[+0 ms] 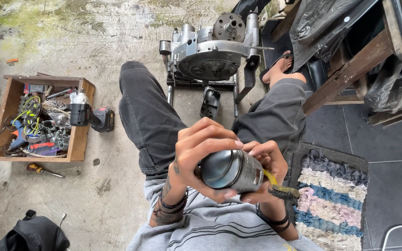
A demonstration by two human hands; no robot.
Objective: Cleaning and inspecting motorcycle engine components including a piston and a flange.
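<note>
engine casing [212, 49] on concrete floor [98, 37] ahead, well apart. metal piston [231, 169] above lap: cylindrical, dull silver, smooth reflective crown facing up. left hand [196, 155] closed around crown end. right hand [266, 167] gripping skirt together with yellow-handled wire brush [280, 188].

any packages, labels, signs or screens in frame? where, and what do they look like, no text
No signs or screens show.
Wooden crate: on the floor at left, open-topped, rectangular, brown, full of tools and wires.
Small packets: in the crate's far corner, flat, red and grey; print too small to tell.
Black plastic sheeting: top right over furniture, glossy, crumpled.
Hands: left hand and right hand hold a bare metal cylinder, no label seen.
</note>
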